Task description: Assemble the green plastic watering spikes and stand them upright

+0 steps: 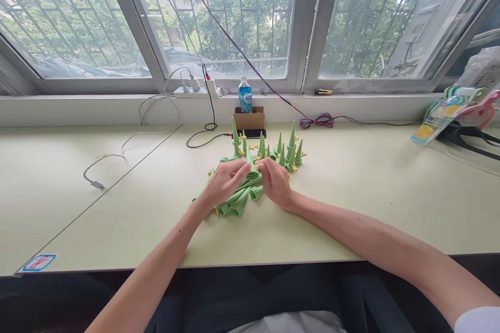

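Note:
Just above a pile on the table, my left hand (228, 179) is closed round a green plastic plant watering spike (252, 173), its wide threaded end towards me. Close against its side, my right hand (275, 182) is closed in a pinch; a bit of yellow valve shows at its fingertips, mostly hidden. Below and between the hands, several more green watering spikes (236, 209) lie loose with open ends towards me. Behind the hands, several spikes with yellow side valves stand upright, points up, among them a tall spike (291, 138).
A blue-labelled bottle (245, 96) stands behind a small cardboard box (250, 118), with a black phone (252, 134) in front. Cables (318, 120) run along the back. Scissors (469, 138) and a plastic package (433, 119) lie at the right. A white cable plug (97, 184) lies left.

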Tool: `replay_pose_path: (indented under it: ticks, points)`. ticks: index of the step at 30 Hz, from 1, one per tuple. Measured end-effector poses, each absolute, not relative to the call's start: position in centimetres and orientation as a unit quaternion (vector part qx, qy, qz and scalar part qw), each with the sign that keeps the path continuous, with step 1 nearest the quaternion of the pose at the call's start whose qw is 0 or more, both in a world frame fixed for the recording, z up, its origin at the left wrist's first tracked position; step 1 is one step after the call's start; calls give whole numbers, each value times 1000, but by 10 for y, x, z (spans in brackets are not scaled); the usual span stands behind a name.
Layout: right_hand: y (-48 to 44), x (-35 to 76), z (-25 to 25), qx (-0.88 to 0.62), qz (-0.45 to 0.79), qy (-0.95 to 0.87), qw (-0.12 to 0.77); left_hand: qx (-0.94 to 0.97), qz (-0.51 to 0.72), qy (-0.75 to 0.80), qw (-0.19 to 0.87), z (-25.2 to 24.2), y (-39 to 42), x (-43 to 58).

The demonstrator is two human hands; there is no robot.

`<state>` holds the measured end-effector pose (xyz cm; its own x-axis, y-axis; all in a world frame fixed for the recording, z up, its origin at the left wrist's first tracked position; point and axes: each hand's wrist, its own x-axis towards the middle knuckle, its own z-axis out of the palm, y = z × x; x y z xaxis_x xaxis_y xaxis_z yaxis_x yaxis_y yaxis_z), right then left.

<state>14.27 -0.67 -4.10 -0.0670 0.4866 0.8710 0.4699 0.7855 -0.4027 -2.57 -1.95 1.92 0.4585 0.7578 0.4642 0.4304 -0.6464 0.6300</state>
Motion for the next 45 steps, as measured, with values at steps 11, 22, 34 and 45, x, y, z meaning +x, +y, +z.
replay_pose_path:
  ticks: [11,22,34,45]
  points:
    - [-6,144,-41,-366,42,-743,559,860,380,314,132,7,-19,-29]
    - [-6,145,-40,-378,60,-730,565,854,409,313,71,-1,-13,-28]
    - [-17,142,-41,-366,55,-717,591,786,415,400,221,10,-18,-23]
    - [-18,143,-40,-369,63,-715,590,710,383,324,495,20,-22,-28]
